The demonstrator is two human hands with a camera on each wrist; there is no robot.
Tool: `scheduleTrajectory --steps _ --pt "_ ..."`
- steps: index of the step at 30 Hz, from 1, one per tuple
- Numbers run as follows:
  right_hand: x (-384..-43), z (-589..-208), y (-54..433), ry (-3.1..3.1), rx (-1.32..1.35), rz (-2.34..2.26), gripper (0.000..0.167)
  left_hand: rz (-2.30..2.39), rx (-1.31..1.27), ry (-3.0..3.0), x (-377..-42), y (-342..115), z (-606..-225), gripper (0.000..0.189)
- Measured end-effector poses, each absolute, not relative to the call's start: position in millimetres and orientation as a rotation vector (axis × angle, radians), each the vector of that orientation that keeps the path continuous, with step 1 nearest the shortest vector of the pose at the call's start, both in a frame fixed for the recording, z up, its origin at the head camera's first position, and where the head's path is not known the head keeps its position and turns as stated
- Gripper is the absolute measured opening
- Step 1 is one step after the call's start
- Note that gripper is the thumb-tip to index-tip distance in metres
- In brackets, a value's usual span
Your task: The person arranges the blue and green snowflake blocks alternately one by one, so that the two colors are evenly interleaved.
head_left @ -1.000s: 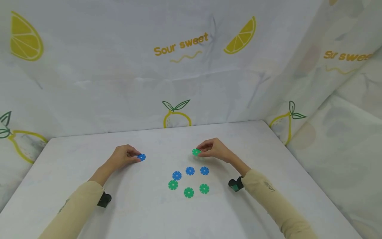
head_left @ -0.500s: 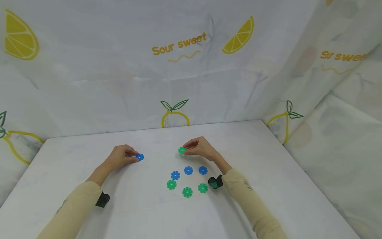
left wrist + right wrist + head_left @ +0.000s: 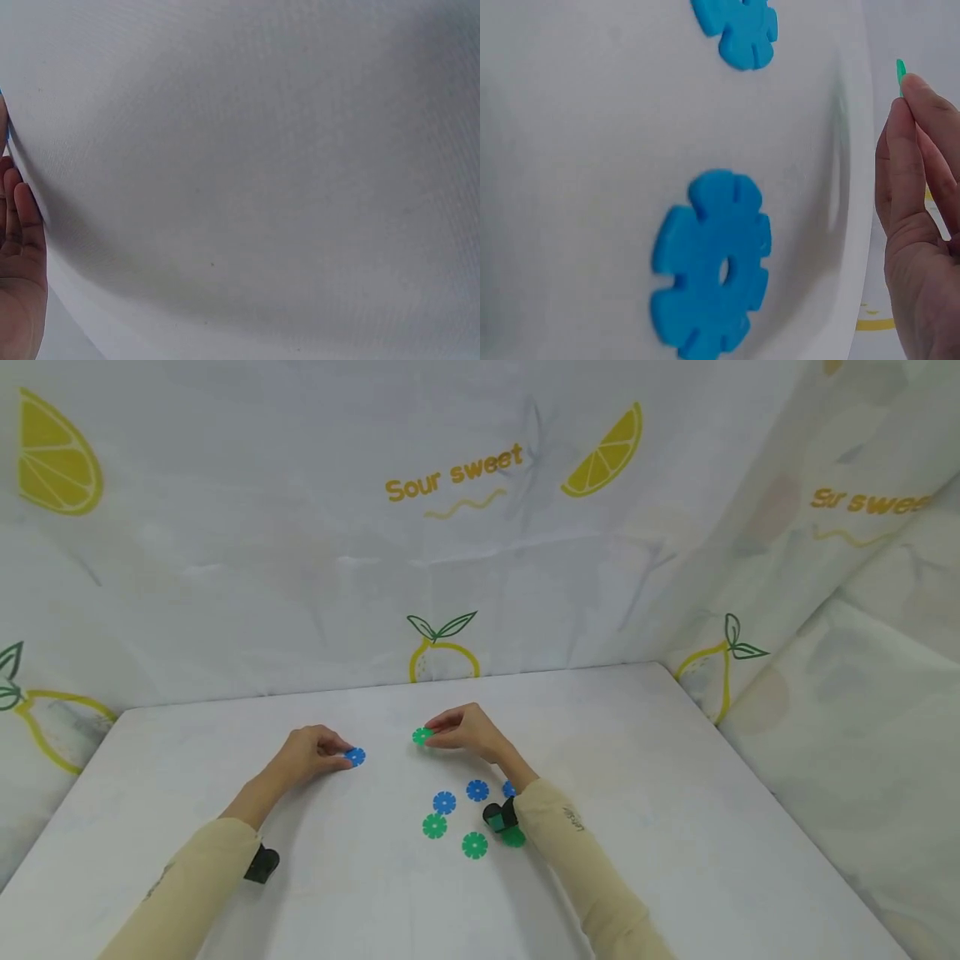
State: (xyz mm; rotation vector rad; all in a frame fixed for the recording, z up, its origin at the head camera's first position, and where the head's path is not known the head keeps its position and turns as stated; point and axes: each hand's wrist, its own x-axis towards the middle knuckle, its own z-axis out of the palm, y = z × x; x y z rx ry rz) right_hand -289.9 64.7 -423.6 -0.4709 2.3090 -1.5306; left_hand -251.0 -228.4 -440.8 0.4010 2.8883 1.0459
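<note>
My left hand [image 3: 310, 752] pinches a blue notched disc [image 3: 356, 757], a flat flower-shaped linking piece, at the table's left middle. To its right, my right hand [image 3: 463, 729] holds a green notched disc [image 3: 422, 737] between thumb and fingers. The right wrist view shows that green disc [image 3: 901, 75] edge-on at the fingertips, away from the table surface. In the left wrist view only part of the left hand [image 3: 21, 262] shows at the edge, and its disc is almost wholly out of sight.
Nearer me lie blue discs [image 3: 444, 802] and green discs [image 3: 475, 845] in two loose rows. The right wrist camera [image 3: 500, 816] and sleeve partly cover the rightmost ones. A lemon-print curtain [image 3: 300, 568] stands behind the white table [image 3: 360, 893].
My right hand has moved left with the green disc, closer to the left hand. Its forearm now overlaps the rightmost discs. The left hand keeps its place with the blue disc.
</note>
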Motion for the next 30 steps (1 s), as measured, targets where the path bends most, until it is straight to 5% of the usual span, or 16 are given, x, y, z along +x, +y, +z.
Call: scheduleTrajectory --steps 30 --pt "-293 -432 -8 2.519 -0.499 -1.234 0.021 1.040 0.385 2.857 -255 -229 -437 0.023"
